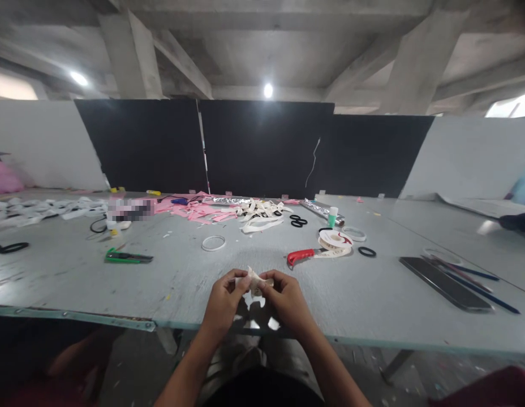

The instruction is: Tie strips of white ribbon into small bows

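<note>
A small folded piece of cream-white ribbon (254, 281) is pinched between both hands at the lower middle of the frame, just above the near edge of the grey painted tabletop (181, 282). The left hand (223, 301) is closed on the ribbon's left end with thumb and fingertips, and the right hand (288, 299) is closed on its right end in the same way; the grip of each is nearly shut, with only the thin strip between the fingers. The ribbon is held off the surface, not resting on it. The step in hand is judged to be a folding or shaping of the strip (the exact fold cannot be made out). A steady pinch and small finger movements seem to be called for, rather than any reach.

Further up and to the right, a spool of printed cream ribbon (335, 242) lies beside a red-handled cutter (300, 257). A white plastic ring (213, 243) lies above the hands. A green utility knife (127, 257) is seen at the left, and a dark flat phone (444, 282) at the right. A heap of pink and cream ribbon scraps (228, 210) is spread along the far edge.
</note>
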{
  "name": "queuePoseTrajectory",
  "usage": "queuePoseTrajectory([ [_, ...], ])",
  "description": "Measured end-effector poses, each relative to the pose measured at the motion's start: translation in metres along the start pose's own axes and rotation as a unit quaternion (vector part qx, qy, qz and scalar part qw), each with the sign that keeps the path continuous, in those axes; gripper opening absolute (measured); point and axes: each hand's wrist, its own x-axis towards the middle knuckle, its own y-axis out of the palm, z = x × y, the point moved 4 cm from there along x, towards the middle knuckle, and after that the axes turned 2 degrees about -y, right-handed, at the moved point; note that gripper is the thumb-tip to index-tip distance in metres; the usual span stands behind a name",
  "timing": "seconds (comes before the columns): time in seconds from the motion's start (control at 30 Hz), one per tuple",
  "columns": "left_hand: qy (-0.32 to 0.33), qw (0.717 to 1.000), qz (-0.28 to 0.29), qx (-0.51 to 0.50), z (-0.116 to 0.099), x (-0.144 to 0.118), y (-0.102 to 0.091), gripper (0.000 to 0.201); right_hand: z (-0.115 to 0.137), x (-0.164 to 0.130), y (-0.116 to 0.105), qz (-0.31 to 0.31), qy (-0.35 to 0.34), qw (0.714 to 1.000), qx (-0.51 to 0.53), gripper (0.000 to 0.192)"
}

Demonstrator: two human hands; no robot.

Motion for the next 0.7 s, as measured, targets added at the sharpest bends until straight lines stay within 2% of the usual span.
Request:
queuePoseTrajectory([
  [0.4, 0.025, 0.999, -0.037, 0.016, -0.0019, -0.0025, -0.0017, 0.026, 0.0018, -0.0021, 0.0016, 0.008, 0.001, 1.0, 0.015, 0.025],
  [0.57, 0.016, 0.999, -0.042, 0.012, -0.0035, -0.0024, -0.0009, 0.025, 0.0037, -0.0044, 0.0051, 0.044, -0.025, 0.998, -0.024, 0.022],
  [0.7, 0.026, 0.997, -0.074, -0.008, -0.0031, -0.0016, -0.0041, 0.026, 0.0057, -0.0056, 0.0063, 0.065, -0.017, 0.998, -0.015, 0.019],
])
